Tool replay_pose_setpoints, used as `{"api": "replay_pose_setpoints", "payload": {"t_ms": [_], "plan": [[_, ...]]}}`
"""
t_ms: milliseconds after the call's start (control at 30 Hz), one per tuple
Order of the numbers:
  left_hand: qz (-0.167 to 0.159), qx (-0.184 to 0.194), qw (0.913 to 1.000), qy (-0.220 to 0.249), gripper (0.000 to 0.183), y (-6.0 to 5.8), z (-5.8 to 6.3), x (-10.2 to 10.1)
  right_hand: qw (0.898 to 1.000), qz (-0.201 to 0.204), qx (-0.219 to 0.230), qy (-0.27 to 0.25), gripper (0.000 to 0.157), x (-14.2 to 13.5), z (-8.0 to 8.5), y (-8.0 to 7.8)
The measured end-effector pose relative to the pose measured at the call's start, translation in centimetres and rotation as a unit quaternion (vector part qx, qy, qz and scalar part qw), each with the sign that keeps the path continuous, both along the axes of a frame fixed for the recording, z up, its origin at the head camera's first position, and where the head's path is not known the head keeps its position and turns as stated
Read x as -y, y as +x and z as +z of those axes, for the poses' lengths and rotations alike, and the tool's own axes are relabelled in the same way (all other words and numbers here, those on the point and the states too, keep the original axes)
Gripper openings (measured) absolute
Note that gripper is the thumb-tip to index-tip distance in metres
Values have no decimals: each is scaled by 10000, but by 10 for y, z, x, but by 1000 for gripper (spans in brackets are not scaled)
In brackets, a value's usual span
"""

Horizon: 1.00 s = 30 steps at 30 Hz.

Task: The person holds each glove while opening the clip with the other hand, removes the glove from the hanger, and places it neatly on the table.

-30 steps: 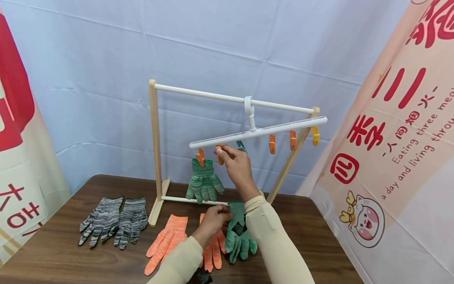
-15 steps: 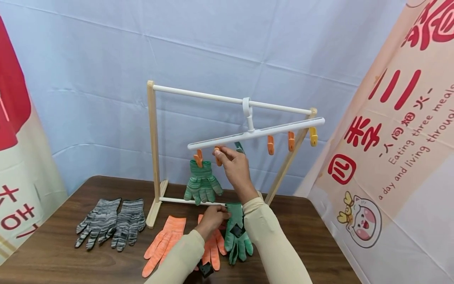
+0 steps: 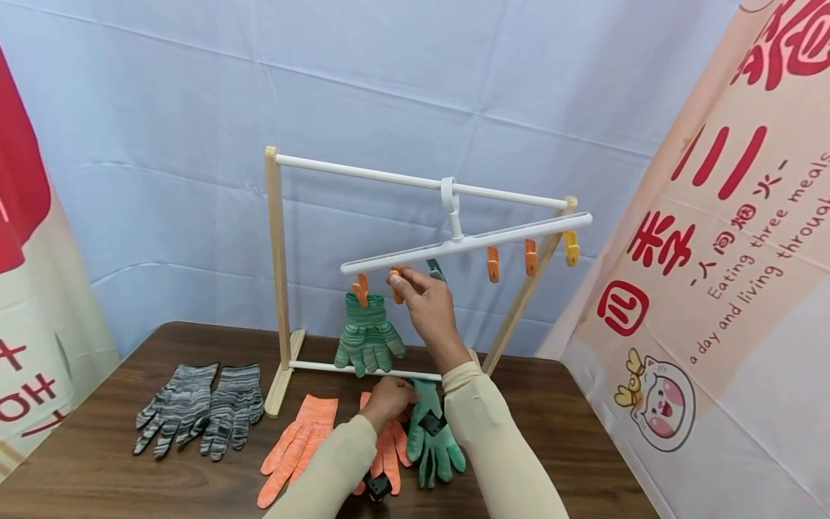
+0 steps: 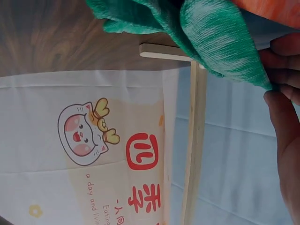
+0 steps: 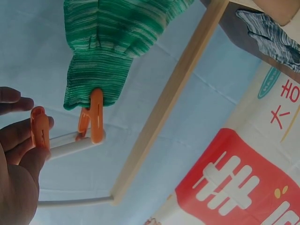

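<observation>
The right hand [image 3: 433, 310] pinches an orange clothespin [image 3: 396, 288] under the left part of a white hanger [image 3: 506, 234]; its thumb and fingers squeeze the clothespin [image 5: 40, 131] in the right wrist view. Lower down, the left hand [image 3: 390, 398] holds a green glove [image 3: 437, 458] by its cuff, fingers hanging downward. Thumb and fingertips nip the edge of that glove [image 4: 225, 42] in the left wrist view. Another green glove [image 3: 368, 342] hangs from the hanger's left end by its own orange clothespin [image 5: 96, 115].
A wooden rack [image 3: 277, 252] with a white top rail [image 3: 363, 171] carries the hanger. More clothespins, orange and yellow [image 3: 571, 249], hang on its right half. Orange gloves [image 3: 301, 440] lie partly behind the left arm; grey striped gloves [image 3: 178, 404] lie on the brown table [image 3: 97, 447] at left.
The green glove in the left hand has sunk slightly, and its cuff sits a little lower. The right hand keeps its pinch on the clothespin. The head view has shifted slightly.
</observation>
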<state>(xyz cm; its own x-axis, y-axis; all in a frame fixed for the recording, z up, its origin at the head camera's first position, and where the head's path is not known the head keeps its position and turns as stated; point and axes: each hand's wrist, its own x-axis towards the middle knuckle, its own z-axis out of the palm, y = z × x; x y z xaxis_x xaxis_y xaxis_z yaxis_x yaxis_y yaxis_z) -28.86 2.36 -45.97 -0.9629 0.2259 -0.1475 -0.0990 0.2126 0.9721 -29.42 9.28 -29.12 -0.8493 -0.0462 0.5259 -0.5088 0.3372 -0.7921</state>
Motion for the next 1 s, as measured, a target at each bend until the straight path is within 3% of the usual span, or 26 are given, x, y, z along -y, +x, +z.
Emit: {"api": "replay_pose_setpoints", "payload": {"t_ms": [300, 800, 1000], "plan": [[107, -26, 9987, -491, 45, -1, -4, -2, 10000, -16, 88, 7, 34, 0, 0, 1], [134, -244, 9927, -1169, 46, 4, -8, 1, 9999, 14, 110, -10, 37, 0, -2, 3], [167, -609, 9862, -1529, 48, 11, -1, -1, 9999, -113, 94, 27, 34, -2, -3, 3]]}}
